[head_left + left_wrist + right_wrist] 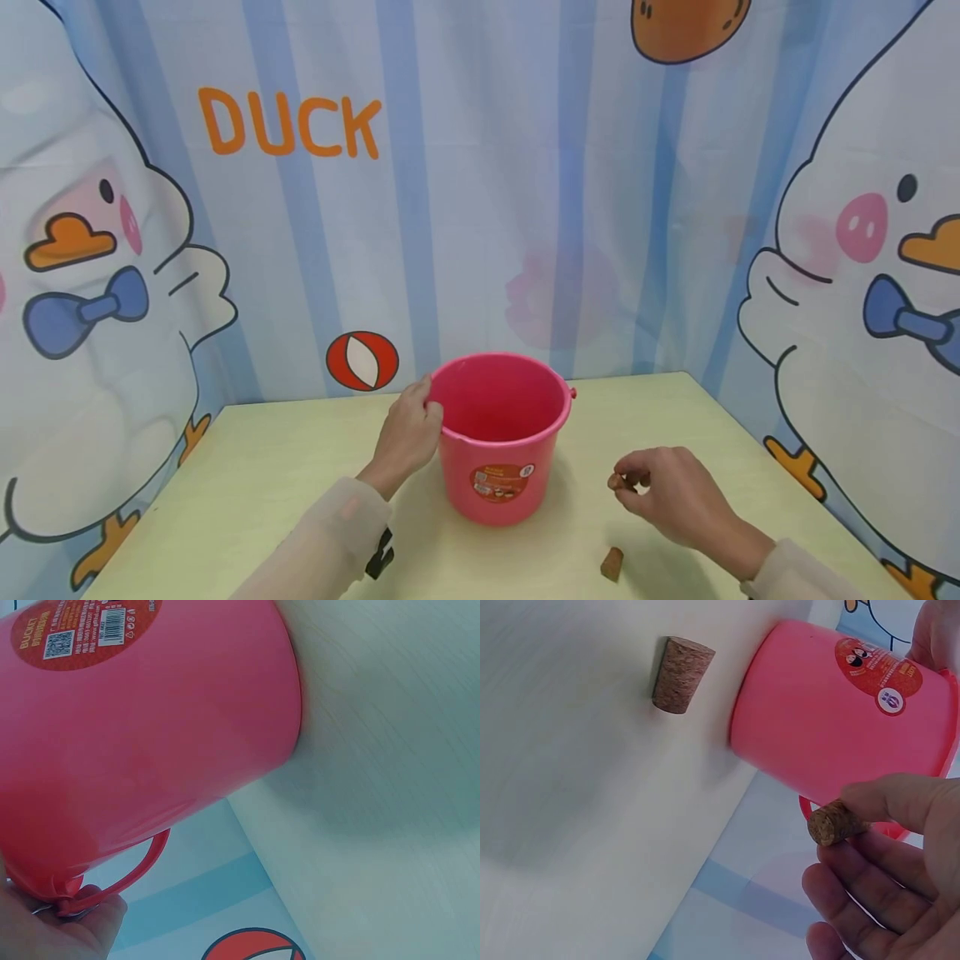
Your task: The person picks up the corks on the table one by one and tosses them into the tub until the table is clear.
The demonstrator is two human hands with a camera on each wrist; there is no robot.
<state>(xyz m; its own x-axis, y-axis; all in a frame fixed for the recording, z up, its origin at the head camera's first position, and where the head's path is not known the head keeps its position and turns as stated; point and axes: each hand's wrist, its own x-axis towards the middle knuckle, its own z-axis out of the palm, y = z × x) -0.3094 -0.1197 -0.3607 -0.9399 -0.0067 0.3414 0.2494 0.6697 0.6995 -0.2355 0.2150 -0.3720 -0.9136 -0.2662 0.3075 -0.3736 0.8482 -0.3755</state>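
Note:
A pink bucket [497, 475] with a round orange-red label stands upright on the table. My left hand [408, 429] grips its rim on the left side, and the left wrist view shows the fingers at the handle [139, 874] joint. To the right of the bucket, my right hand [675, 496] pinches a cork stopper [832, 823] between thumb and fingers, held above the table. A second cork stopper [612, 564], tapered and brown, lies on the tabletop just below the right hand; the right wrist view shows it beside the bucket's base.
The pale yellow table [285, 467] ends at a blue striped curtain [480, 208] printed with ducks and a red ball, which closes off the back and both sides. A black strap piece [380, 554] hangs at the left sleeve.

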